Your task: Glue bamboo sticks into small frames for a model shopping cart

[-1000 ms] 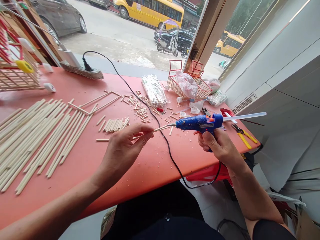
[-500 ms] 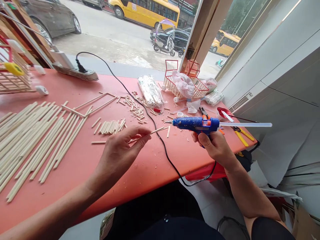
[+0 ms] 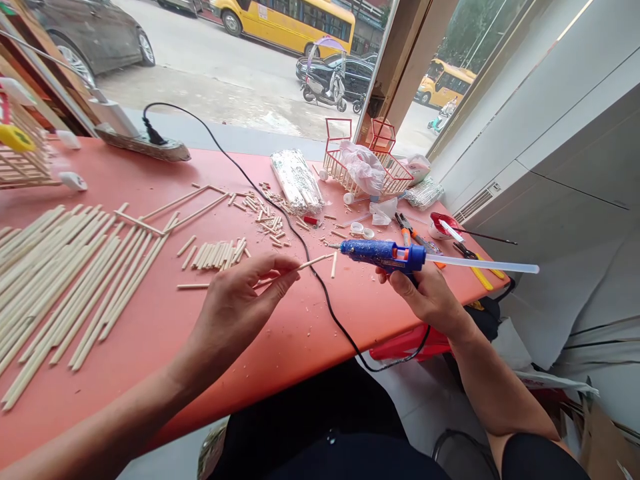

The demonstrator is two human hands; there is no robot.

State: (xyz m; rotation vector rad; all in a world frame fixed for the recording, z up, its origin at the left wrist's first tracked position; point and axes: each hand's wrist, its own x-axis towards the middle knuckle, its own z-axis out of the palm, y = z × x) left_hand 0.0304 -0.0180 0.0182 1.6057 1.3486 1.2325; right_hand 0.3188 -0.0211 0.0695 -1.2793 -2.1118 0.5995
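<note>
Between the thumb and fingers of my left hand (image 3: 250, 290) is a thin wooden stick (image 3: 316, 261), its free end pointing right. My right hand (image 3: 427, 293) is wrapped round the handle of a blue glue gun (image 3: 380, 253), held level with a long clear glue stick (image 3: 490, 263) out of its back. The gun's nozzle is at the tip of the wooden stick; whether they touch I cannot tell. Just below the nozzle a short stick piece (image 3: 334, 265) lies on the red table (image 3: 280, 340).
Long sticks (image 3: 75, 280) cover the table's left, with short pieces (image 3: 220, 254) beside them. A black cord (image 3: 327, 300) crosses the middle. Behind are a foil-like packet (image 3: 297, 181) and a stick-built cart (image 3: 345, 173). Pliers (image 3: 404, 230) and yellow-handled cutters (image 3: 477, 270) lie right.
The view has shifted slightly, moving the table's contents left in the picture. The glue gun's nozzle has come closer to the held stick's tip. Both hands keep their holds.
</note>
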